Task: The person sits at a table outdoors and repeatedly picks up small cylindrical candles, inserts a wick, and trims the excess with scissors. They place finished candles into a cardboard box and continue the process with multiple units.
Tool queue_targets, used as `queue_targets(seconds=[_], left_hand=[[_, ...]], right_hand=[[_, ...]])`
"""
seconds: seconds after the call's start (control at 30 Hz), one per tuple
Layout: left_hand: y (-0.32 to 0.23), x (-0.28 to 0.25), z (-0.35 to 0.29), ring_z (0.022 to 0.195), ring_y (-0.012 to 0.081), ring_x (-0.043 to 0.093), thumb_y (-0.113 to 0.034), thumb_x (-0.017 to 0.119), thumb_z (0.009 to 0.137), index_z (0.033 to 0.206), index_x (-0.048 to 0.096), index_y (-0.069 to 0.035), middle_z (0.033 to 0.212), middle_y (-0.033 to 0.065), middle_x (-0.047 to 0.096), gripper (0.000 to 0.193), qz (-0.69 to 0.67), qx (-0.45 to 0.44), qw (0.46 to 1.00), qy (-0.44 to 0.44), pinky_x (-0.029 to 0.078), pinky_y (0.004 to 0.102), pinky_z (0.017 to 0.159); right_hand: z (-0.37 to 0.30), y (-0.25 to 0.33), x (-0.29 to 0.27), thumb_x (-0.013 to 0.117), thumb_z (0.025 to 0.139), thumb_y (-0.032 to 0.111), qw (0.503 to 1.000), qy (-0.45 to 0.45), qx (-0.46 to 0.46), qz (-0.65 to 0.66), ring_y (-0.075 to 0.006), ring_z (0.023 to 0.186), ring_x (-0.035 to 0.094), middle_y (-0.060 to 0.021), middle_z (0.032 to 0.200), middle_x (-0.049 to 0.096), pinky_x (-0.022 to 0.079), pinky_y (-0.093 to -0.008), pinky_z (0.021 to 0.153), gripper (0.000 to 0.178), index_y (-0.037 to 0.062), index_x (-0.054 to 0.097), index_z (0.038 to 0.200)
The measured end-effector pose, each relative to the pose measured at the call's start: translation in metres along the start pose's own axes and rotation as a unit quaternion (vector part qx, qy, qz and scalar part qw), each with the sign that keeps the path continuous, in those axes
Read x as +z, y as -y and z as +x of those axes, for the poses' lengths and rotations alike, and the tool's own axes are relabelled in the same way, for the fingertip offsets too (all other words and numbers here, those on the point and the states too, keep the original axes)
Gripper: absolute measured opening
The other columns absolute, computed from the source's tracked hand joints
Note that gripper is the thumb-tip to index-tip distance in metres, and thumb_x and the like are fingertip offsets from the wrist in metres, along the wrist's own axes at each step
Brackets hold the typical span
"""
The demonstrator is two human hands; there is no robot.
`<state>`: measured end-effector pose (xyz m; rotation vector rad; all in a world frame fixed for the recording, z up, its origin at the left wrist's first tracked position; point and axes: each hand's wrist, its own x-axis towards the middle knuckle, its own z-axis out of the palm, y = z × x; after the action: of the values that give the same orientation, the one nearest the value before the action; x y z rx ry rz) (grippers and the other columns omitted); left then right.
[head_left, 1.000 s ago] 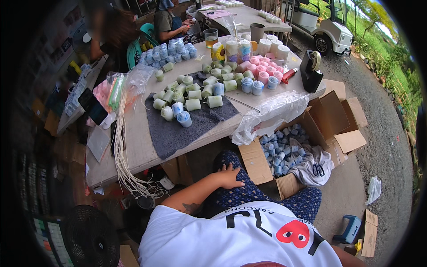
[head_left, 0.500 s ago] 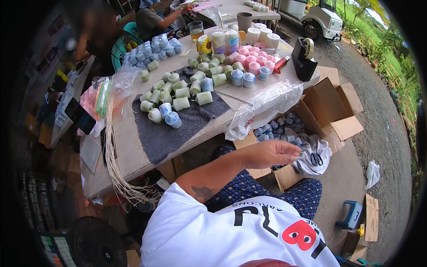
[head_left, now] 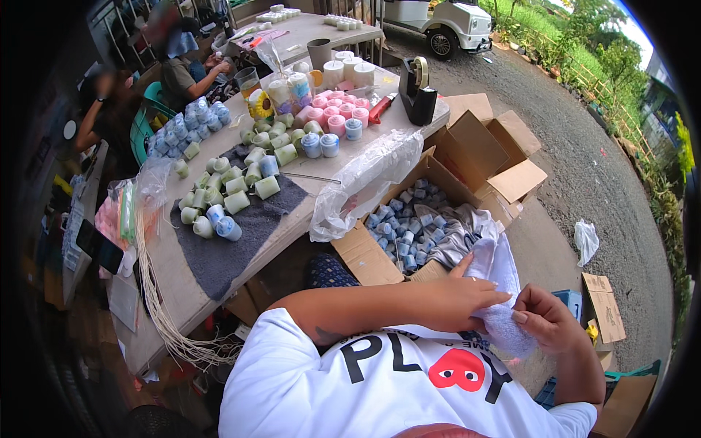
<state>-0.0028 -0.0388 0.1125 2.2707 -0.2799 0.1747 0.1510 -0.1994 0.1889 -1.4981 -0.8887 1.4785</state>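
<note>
A white towel (head_left: 499, 255) hangs between my hands, in front of my chest and at the near right side of an open carton. My left hand (head_left: 471, 298) reaches across from the left and lies against the towel with its fingers stretched and apart. Its thumb is hidden. My right hand (head_left: 549, 321) pinches the bunched lower part of the towel between thumb and fingers. Below the towel's upper end lies a grey cloth (head_left: 467, 228) in the carton, beside many small blue candles (head_left: 405, 228).
On the table at left, green candles (head_left: 236, 184) lie on a dark grey towel (head_left: 248, 244), with pink candles (head_left: 336, 109) farther back. A black tape dispenser (head_left: 418, 98) stands near the table's edge. Long wicks (head_left: 157, 306) hang over the near side. Two people sit beyond.
My left hand has moved from above the carton to the towel. My right hand has come into view with the white towel. The view has turned rightward.
</note>
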Motion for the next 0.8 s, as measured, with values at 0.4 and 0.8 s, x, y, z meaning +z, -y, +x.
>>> queue_targets(seconds=[0.4, 0.8], left_hand=[[-0.119, -0.069, -0.083, 0.11, 0.0294, 0.055, -0.019, 0.062, 0.084, 0.095, 0.048, -0.008, 0.1, 0.0161, 0.061, 0.021, -0.451, 0.266, 0.841, -0.136, 0.019, 0.0515, 0.107], [-0.126, -0.008, -0.039, 0.108, 0.0295, 0.056, -0.013, 0.055, 0.088, 0.096, 0.04, -0.008, 0.099, 0.0183, 0.064, 0.018, -0.376, 0.378, 0.839, -0.112, 0.026, 0.0488, 0.101]], right_hand=[[-0.03, 0.073, 0.033, 0.055, 0.088, 0.011, 0.845, 0.197, -0.497, 0.012, -0.0245, 0.09, 0.062, -0.0095, 0.084, 0.065, 0.033, -0.0526, 0.089, 0.011, 0.0061, 0.062, 0.081], [-0.059, 0.008, 0.102, 0.047, 0.089, 0.012, 0.731, 0.266, -0.532, 0.335, -0.0157, 0.102, 0.055, -0.0076, 0.106, 0.059, 0.036, -0.0368, 0.092, 0.017, 0.0003, 0.055, 0.097]])
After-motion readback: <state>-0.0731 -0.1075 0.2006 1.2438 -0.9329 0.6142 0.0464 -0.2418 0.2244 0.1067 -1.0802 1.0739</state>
